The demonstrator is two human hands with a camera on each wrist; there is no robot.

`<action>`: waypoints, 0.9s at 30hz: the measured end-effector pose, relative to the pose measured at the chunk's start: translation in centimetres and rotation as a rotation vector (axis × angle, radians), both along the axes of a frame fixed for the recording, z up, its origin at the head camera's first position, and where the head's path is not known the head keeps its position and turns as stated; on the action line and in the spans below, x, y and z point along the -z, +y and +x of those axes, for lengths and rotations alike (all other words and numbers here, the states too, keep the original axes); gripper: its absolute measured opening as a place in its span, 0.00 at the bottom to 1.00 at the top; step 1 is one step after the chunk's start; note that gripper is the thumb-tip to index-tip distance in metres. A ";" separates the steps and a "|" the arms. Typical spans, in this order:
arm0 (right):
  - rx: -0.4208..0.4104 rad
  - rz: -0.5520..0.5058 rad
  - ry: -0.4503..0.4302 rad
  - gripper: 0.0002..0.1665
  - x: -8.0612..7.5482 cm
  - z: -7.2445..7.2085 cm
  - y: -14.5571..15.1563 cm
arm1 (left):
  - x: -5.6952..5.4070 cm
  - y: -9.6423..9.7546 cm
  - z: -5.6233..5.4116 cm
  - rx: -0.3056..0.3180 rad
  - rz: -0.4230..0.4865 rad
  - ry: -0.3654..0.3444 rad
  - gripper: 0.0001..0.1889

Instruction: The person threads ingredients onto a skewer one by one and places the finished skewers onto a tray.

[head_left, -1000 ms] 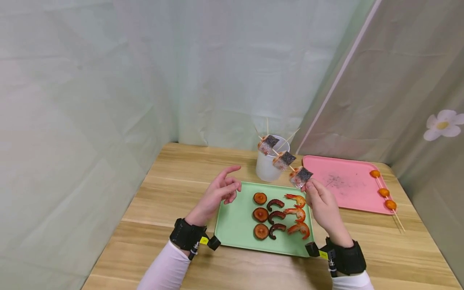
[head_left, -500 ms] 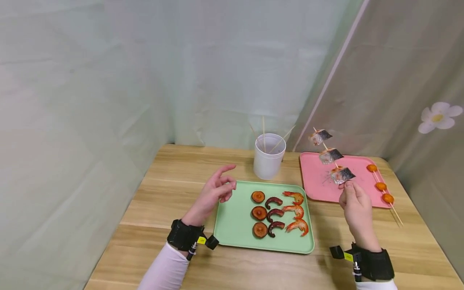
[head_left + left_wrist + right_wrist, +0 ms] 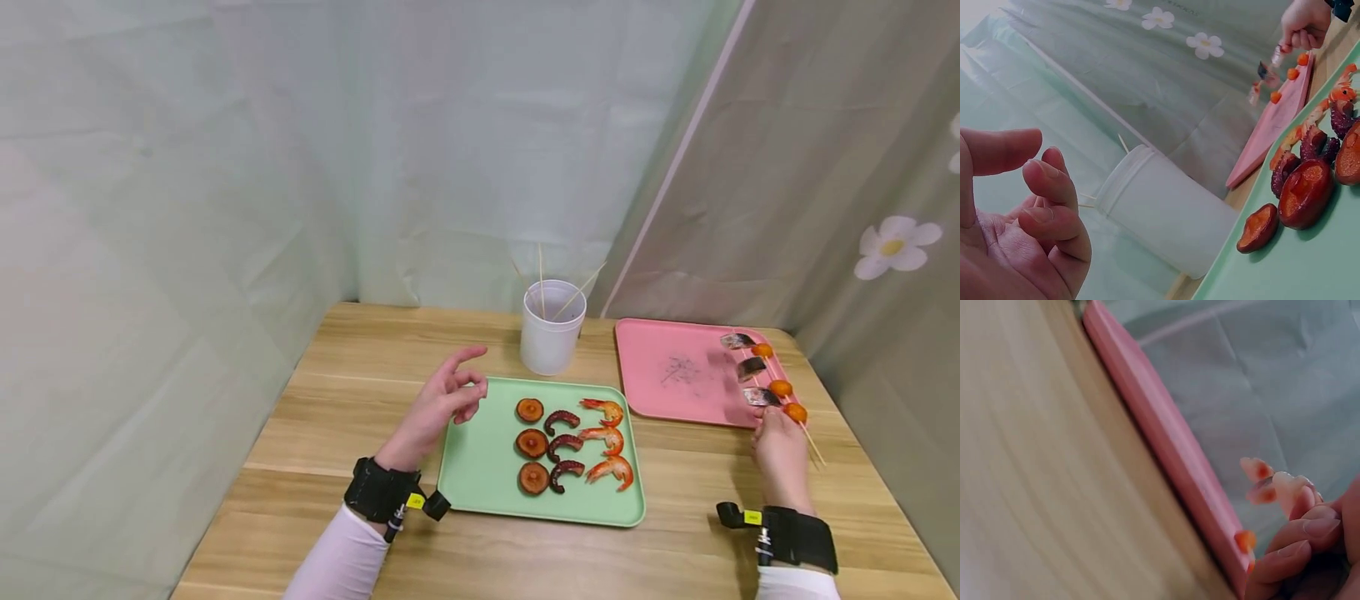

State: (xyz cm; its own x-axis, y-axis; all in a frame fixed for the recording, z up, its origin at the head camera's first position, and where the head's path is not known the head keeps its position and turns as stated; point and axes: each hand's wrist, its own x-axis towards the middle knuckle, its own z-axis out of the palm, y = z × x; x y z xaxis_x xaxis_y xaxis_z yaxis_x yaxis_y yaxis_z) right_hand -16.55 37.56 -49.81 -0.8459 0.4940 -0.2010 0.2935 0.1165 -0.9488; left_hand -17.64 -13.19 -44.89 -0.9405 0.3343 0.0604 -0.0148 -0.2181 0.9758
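Note:
My right hand pinches the near end of a skewer of fish pieces, silvery and dark-skinned. In the head view this skewer overlaps the right part of the pink tray, just left of a skewer of orange balls lying there. The right wrist view shows the curled fingers near the tray's edge, with the fish pieces beyond them. Over the left side of the green tray, my left hand hovers with loosely bent fingers and holds nothing.
On the green tray lie columns of mushroom caps, octopus tentacles and shrimp. A white cup with 3 bare sticks stands behind it. Curtains close off the table's back and sides.
My right hand has carried the fish skewer rightward from in front of the cup, then lowered it over the pink tray beside the orange skewer. The left hand has hardly moved.

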 end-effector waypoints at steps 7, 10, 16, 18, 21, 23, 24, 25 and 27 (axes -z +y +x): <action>-0.025 0.027 -0.129 0.25 0.9 -0.2 1.8 | 0.3 0.1 -0.1 0.005 -0.022 0.002 0.33; -0.052 0.075 -0.171 0.29 0.8 -0.2 2.2 | 0.2 0.1 0.0 0.003 -0.023 -0.004 0.34; -0.033 0.156 -0.234 0.35 0.7 -0.6 2.9 | 0.2 0.1 0.0 0.002 -0.016 0.000 0.32; -0.028 0.169 -0.254 0.36 0.8 -0.5 3.3 | 0.3 0.1 0.0 0.003 -0.016 0.003 0.32; -0.054 0.214 -0.278 0.37 0.9 -0.6 3.7 | 0.3 0.1 0.0 0.004 -0.020 0.000 0.32; -0.085 0.265 -0.288 0.38 1.1 -0.6 3.9 | 0.3 0.2 0.0 0.005 -0.023 -0.003 0.32; -0.098 0.296 -0.293 0.38 1.1 -0.7 3.9 | 0.4 0.2 0.0 0.007 -0.025 -0.003 0.32; -0.115 0.325 -0.293 0.39 1.1 -0.7 4.0 | 0.4 0.2 -0.1 0.009 -0.027 -0.005 0.32; -0.142 0.389 -0.291 0.41 1.0 -0.8 4.0 | 0.4 0.2 -0.1 0.011 -0.029 -0.002 0.32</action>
